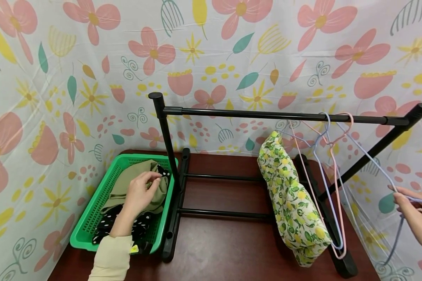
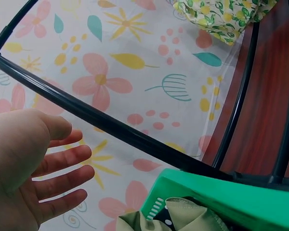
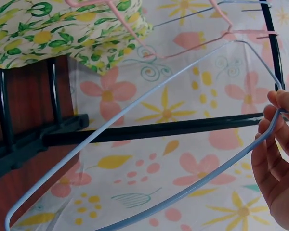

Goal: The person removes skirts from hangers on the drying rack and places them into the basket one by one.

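Blue hanger (image 3: 207, 178): outside the rack's right end, tilted, in the person's grip.
Right hand (image 1: 415, 212): thumb and fingers clamped on the hanger's wire.
Left hand (image 1: 142, 191): over the basket, fingers loosely bent and slightly apart, holding nothing.
Green plastic basket (image 1: 95, 197): left side of the counter (image 1: 228, 244), just beside the rack.
Olive cloth (image 1: 121, 183): inside it, below the left hand, above black polka-dot fabric (image 1: 105, 226).
Black clothes rack (image 1: 246, 114): standing on the dark red-brown surface, its rail running left to right.
Lemon-print fabric (image 1: 292, 199): hanging toward the rack's right end.
Pink hanger (image 1: 337, 187): hooked on the rail, right of that print.
Floral backdrop (image 1: 204, 43): along the far side and left.
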Motion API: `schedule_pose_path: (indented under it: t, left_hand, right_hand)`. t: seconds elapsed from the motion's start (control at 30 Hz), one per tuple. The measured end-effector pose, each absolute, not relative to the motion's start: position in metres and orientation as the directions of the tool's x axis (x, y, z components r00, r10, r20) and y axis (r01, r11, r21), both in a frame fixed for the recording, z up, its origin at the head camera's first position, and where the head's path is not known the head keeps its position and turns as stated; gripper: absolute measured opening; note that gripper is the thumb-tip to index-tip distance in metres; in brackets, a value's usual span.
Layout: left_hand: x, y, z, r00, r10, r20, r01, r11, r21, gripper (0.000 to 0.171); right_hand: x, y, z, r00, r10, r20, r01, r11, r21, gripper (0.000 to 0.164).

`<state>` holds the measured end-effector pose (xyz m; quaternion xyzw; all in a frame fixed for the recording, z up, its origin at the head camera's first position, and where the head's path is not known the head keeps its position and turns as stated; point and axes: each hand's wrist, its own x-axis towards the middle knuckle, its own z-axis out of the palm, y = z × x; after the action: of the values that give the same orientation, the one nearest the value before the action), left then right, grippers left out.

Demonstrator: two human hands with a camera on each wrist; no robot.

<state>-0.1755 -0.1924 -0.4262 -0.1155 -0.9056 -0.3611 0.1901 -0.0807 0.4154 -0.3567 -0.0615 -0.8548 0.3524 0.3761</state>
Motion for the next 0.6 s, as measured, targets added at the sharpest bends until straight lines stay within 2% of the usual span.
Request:
schedule_pose_path:
  t: [0.1, 0.37, 0.6]
  left_hand:
    - [-0.175, -0.191, -0.426, -0.899, 0.067, 0.433, 0.348, 0.708, 0.614, 0.012]
    - [-0.177, -0.187, -0.429, -0.897, 0.067, 0.438, 0.36, 0.687, 0.632, 0.012]
    - [-0.178, -0.184, -0.434, -0.896, 0.075, 0.437, 0.364, 0.688, 0.627, 0.012]
  right_hand:
    - [-0.086, 0.414, -0.351, -0.707, 0.33, 0.626, -0.192, 0.762, -0.619, 0.026]
    - [-0.1, 0.411, -0.341, -0.662, 0.228, 0.714, -0.379, 0.72, -0.582, 0.025]
    - [-0.108, 0.406, -0.336, -0.653, 0.153, 0.742, -0.388, 0.774, -0.501, 0.055]
